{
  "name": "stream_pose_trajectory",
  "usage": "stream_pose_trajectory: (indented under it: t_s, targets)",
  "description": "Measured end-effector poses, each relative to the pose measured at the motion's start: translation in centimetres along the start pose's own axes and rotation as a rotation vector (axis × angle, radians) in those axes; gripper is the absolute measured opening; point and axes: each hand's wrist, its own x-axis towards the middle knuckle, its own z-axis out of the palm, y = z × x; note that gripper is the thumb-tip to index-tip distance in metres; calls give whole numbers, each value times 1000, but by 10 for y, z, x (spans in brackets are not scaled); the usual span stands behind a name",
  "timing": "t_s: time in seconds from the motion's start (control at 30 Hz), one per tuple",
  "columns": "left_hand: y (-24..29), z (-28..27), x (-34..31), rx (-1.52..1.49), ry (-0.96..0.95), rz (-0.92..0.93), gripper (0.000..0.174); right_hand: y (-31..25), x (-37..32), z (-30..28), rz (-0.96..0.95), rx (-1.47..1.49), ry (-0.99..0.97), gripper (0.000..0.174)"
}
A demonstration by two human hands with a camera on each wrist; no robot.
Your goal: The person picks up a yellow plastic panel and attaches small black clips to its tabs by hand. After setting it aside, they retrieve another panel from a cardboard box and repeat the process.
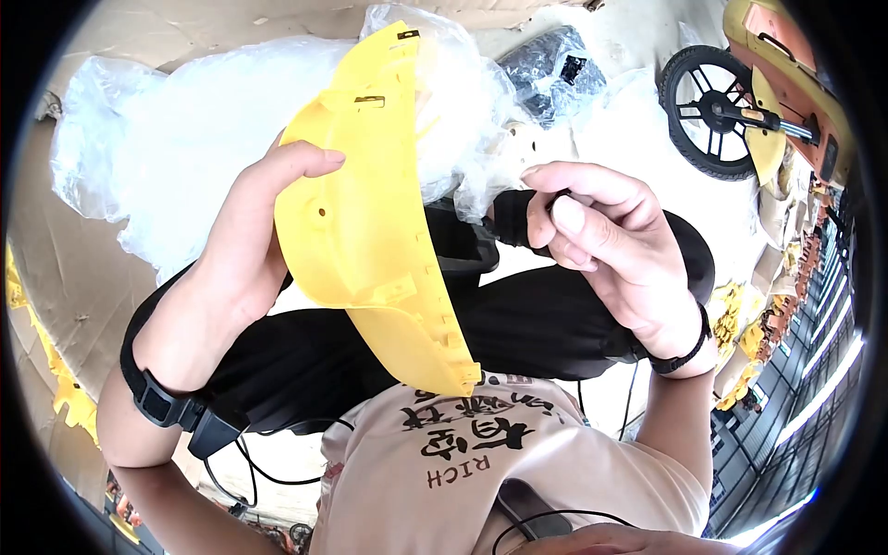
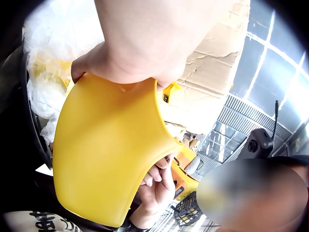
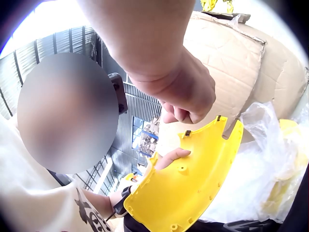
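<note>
My left hand [image 1: 250,217] grips a curved yellow plastic panel [image 1: 356,213] by its side edge, the thumb lying on the inner face. Two dark metal clips [image 1: 370,99] sit near the panel's upper end, and small tabs run along its long edge. The smooth outer face [image 2: 106,145] fills much of the left wrist view. To the right of the panel and apart from it, my right hand [image 1: 615,231] pinches a small dark piece [image 1: 560,197] between thumb and forefinger; the fingers hide most of it. A black rounded thing [image 1: 513,217] shows behind those fingers.
A black tray-like container [image 1: 462,242] is by the lap. Clear plastic wrapping [image 1: 213,139] lies ahead on cardboard [image 1: 83,213]. A dark wrapped bundle [image 1: 553,74] lies further off. At the right stand a spoked black wheel [image 1: 708,111] and an orange-yellow body part [image 1: 786,55].
</note>
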Motion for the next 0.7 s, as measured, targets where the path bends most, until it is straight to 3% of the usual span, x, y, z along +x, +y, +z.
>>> stream_pose_trajectory:
  t_s: [0.33,0.53,0.7]
  targets:
    - [3,-3,0,14,-20,37,50,3,-1,-2,25,23,-98,33]
    - [-5,7,-2,67,61,-5,51,-2,-2,9,115,-55,3,36]
    - [-11,8,1,61,-70,-36,60,8,2,7,120,-12,-108,28]
